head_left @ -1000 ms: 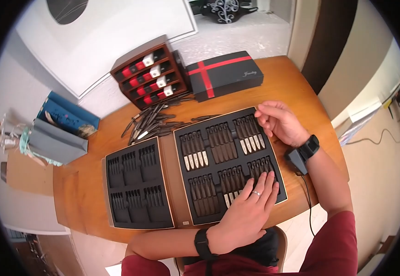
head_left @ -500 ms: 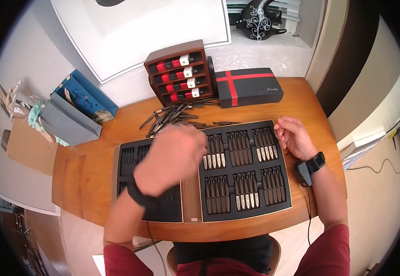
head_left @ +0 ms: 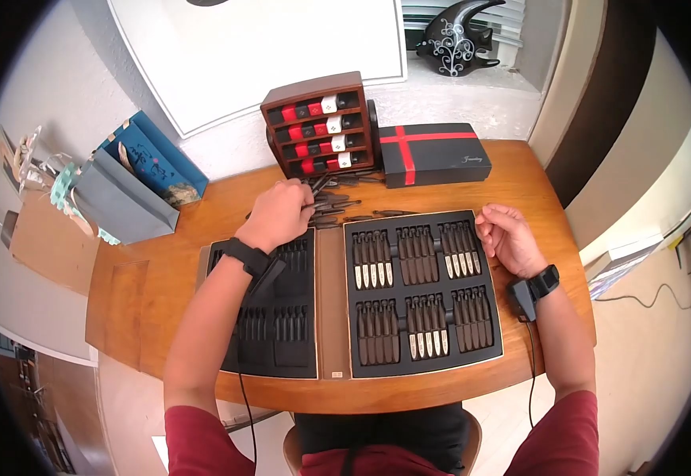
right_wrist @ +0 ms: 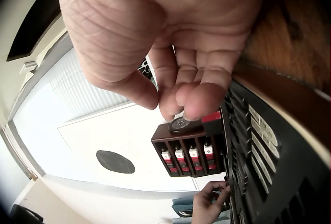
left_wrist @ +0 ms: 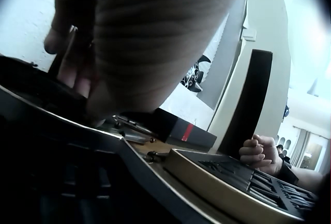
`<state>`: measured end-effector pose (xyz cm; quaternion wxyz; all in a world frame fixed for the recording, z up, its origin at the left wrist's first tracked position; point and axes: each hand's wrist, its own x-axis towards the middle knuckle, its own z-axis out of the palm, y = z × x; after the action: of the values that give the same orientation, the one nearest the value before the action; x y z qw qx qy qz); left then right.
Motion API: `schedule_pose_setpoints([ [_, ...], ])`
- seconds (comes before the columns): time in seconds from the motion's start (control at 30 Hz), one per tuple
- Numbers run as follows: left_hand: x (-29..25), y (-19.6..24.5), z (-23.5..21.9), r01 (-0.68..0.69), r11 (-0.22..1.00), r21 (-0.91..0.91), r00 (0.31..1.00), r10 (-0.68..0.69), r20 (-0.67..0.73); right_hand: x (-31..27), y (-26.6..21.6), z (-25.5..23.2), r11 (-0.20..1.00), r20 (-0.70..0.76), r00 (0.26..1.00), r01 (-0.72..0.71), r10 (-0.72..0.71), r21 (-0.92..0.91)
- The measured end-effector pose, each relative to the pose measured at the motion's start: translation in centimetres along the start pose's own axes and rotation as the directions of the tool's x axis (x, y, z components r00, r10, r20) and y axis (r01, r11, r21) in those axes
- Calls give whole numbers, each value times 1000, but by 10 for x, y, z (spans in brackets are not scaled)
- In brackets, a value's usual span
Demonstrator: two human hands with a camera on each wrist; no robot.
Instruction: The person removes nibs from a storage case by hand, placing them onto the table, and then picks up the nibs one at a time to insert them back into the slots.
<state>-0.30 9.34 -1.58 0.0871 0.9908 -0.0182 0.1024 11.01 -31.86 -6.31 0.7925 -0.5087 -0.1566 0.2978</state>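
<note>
My left hand [head_left: 282, 213] is over the pile of slim dark sticks [head_left: 333, 208] behind the case, its fingers curled. In the left wrist view a slim dark stick [left_wrist: 63, 53] stands up between those fingers; the hand hides most of the grip. My right hand [head_left: 510, 239] rests loosely curled beside the right edge of the open case, holding nothing. The case's right tray [head_left: 403, 291] holds several groups of dark sticks, some with pale ends. The left tray [head_left: 274, 361] has dark slotted recesses, partly covered by my left forearm.
Behind the pile stands a wooden rack [head_left: 313, 78] with red, black and white boxes. Next to it lies a black box [head_left: 444, 159] with a red ribbon. Paper bags [head_left: 127, 202] stand at the left. Cables hang from both wrist devices past the table's front edge.
My left hand has moved from the right tray across the left tray to the pile at the back. The right hand stays beside the case. The head view has shifted.
</note>
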Motion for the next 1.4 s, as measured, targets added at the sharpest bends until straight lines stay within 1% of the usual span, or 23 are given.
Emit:
schedule_pose_setpoints([
  [0.03, 1, 2, -5, -52, 998, -39, 996, 49, -77, 0, 0, 0, 1000, -8, 1000, 2, -2, 0],
  [0.07, 2, 3, -12, -45, 998, -38, 996, 42, -77, 1, 0, 0, 1000, -1, 1000, -1, 1, 1],
  [0.13, 1, 8, -31, 112, 922, -372, 993, -112, 21, -1, -1, 1, 1000, -10, 1000, 3, -3, -3],
  [0.17, -4, 11, -40, 116, 921, -372, 993, -116, 24, -1, 1, 1, 1000, -8, 1000, -1, 1, -2],
  [0.23, -18, 10, -52, 126, 770, -625, 990, -142, 25, 0, 0, 1, 1000, -5, 1000, 12, -12, -7],
  [0.27, -24, 0, -51, 65, 800, -596, 997, -72, 13, 0, 0, 0, 1000, -4, 1000, 11, -11, -9],
  [0.3, -33, -2, -52, 66, 800, -597, 997, -73, 13, 0, 0, 0, 1000, -9, 1000, 13, -13, -17],
  [0.37, -56, 14, -66, 272, 652, -708, 962, -182, 202, 0, 2, 3, 1000, -18, 1000, 12, -12, -25],
  [0.5, -83, 10, -48, 326, 574, -751, 945, -183, 271, -1, 0, 3, 999, -24, 1000, 18, -19, -40],
  [0.57, -87, 9, -39, 307, 560, -770, 952, -174, 253, 1, 0, 3, 998, -31, 999, 26, -28, -61],
  [0.63, -87, 8, -32, 308, 578, -756, 949, -132, 285, 0, 2, 6, 998, -46, 998, 35, -37, -46],
  [0.67, -87, 9, -31, 257, 645, -720, 964, -123, 234, -1, 3, 6, 998, -45, 998, 32, -35, -55],
  [0.77, -84, 4, -30, 274, 655, -704, 957, -110, 270, 2, 4, 5, 997, -53, 997, 46, -49, -58],
  [0.83, -82, 4, -33, 309, 662, -683, 947, -144, 288, 0, 3, 5, 997, -57, 997, 44, -47, -58],
  [0.9, -78, -2, -28, 348, 708, -614, 929, -174, 325, 0, 3, 5, 998, -42, 998, 44, -46, -51],
  [0.97, -78, -6, -22, 354, 717, -601, 928, -188, 322, 1, 4, 3, 997, -59, 997, 48, -52, -63],
  [1.03, -80, -4, -20, 365, 667, -650, 931, -243, 273, 1, 3, 6, 997, -63, 996, 55, -58, -52],
  [1.07, -80, -1, -24, 388, 668, -635, 922, -271, 278, 0, 3, 6, 997, -66, 996, 48, -52, -58],
  [1.1, -81, 4, -29, 441, 621, -648, 898, -305, 318, 0, 3, 6, 997, -71, 996, 41, -45, -63],
  [1.17, -86, 1, -22, 301, 760, -576, 953, -254, 163, 0, 3, 5, 997, -72, 996, 46, -50, -56],
  [1.2, -88, 2, -18, 298, 765, -571, 954, -254, 159, 0, 3, 5, 997, -76, 996, 38, -43, -60],
  [1.27, -91, 4, -12, 97, 908, -408, 987, -141, -79, 1, 4, 6, 997, -75, 996, 36, -41, -63],
  [1.4, -91, 16, -11, 30, 954, -298, 981, -85, -173, 1, 4, 5, 995, -80, 996, 39, -46, -90],
])
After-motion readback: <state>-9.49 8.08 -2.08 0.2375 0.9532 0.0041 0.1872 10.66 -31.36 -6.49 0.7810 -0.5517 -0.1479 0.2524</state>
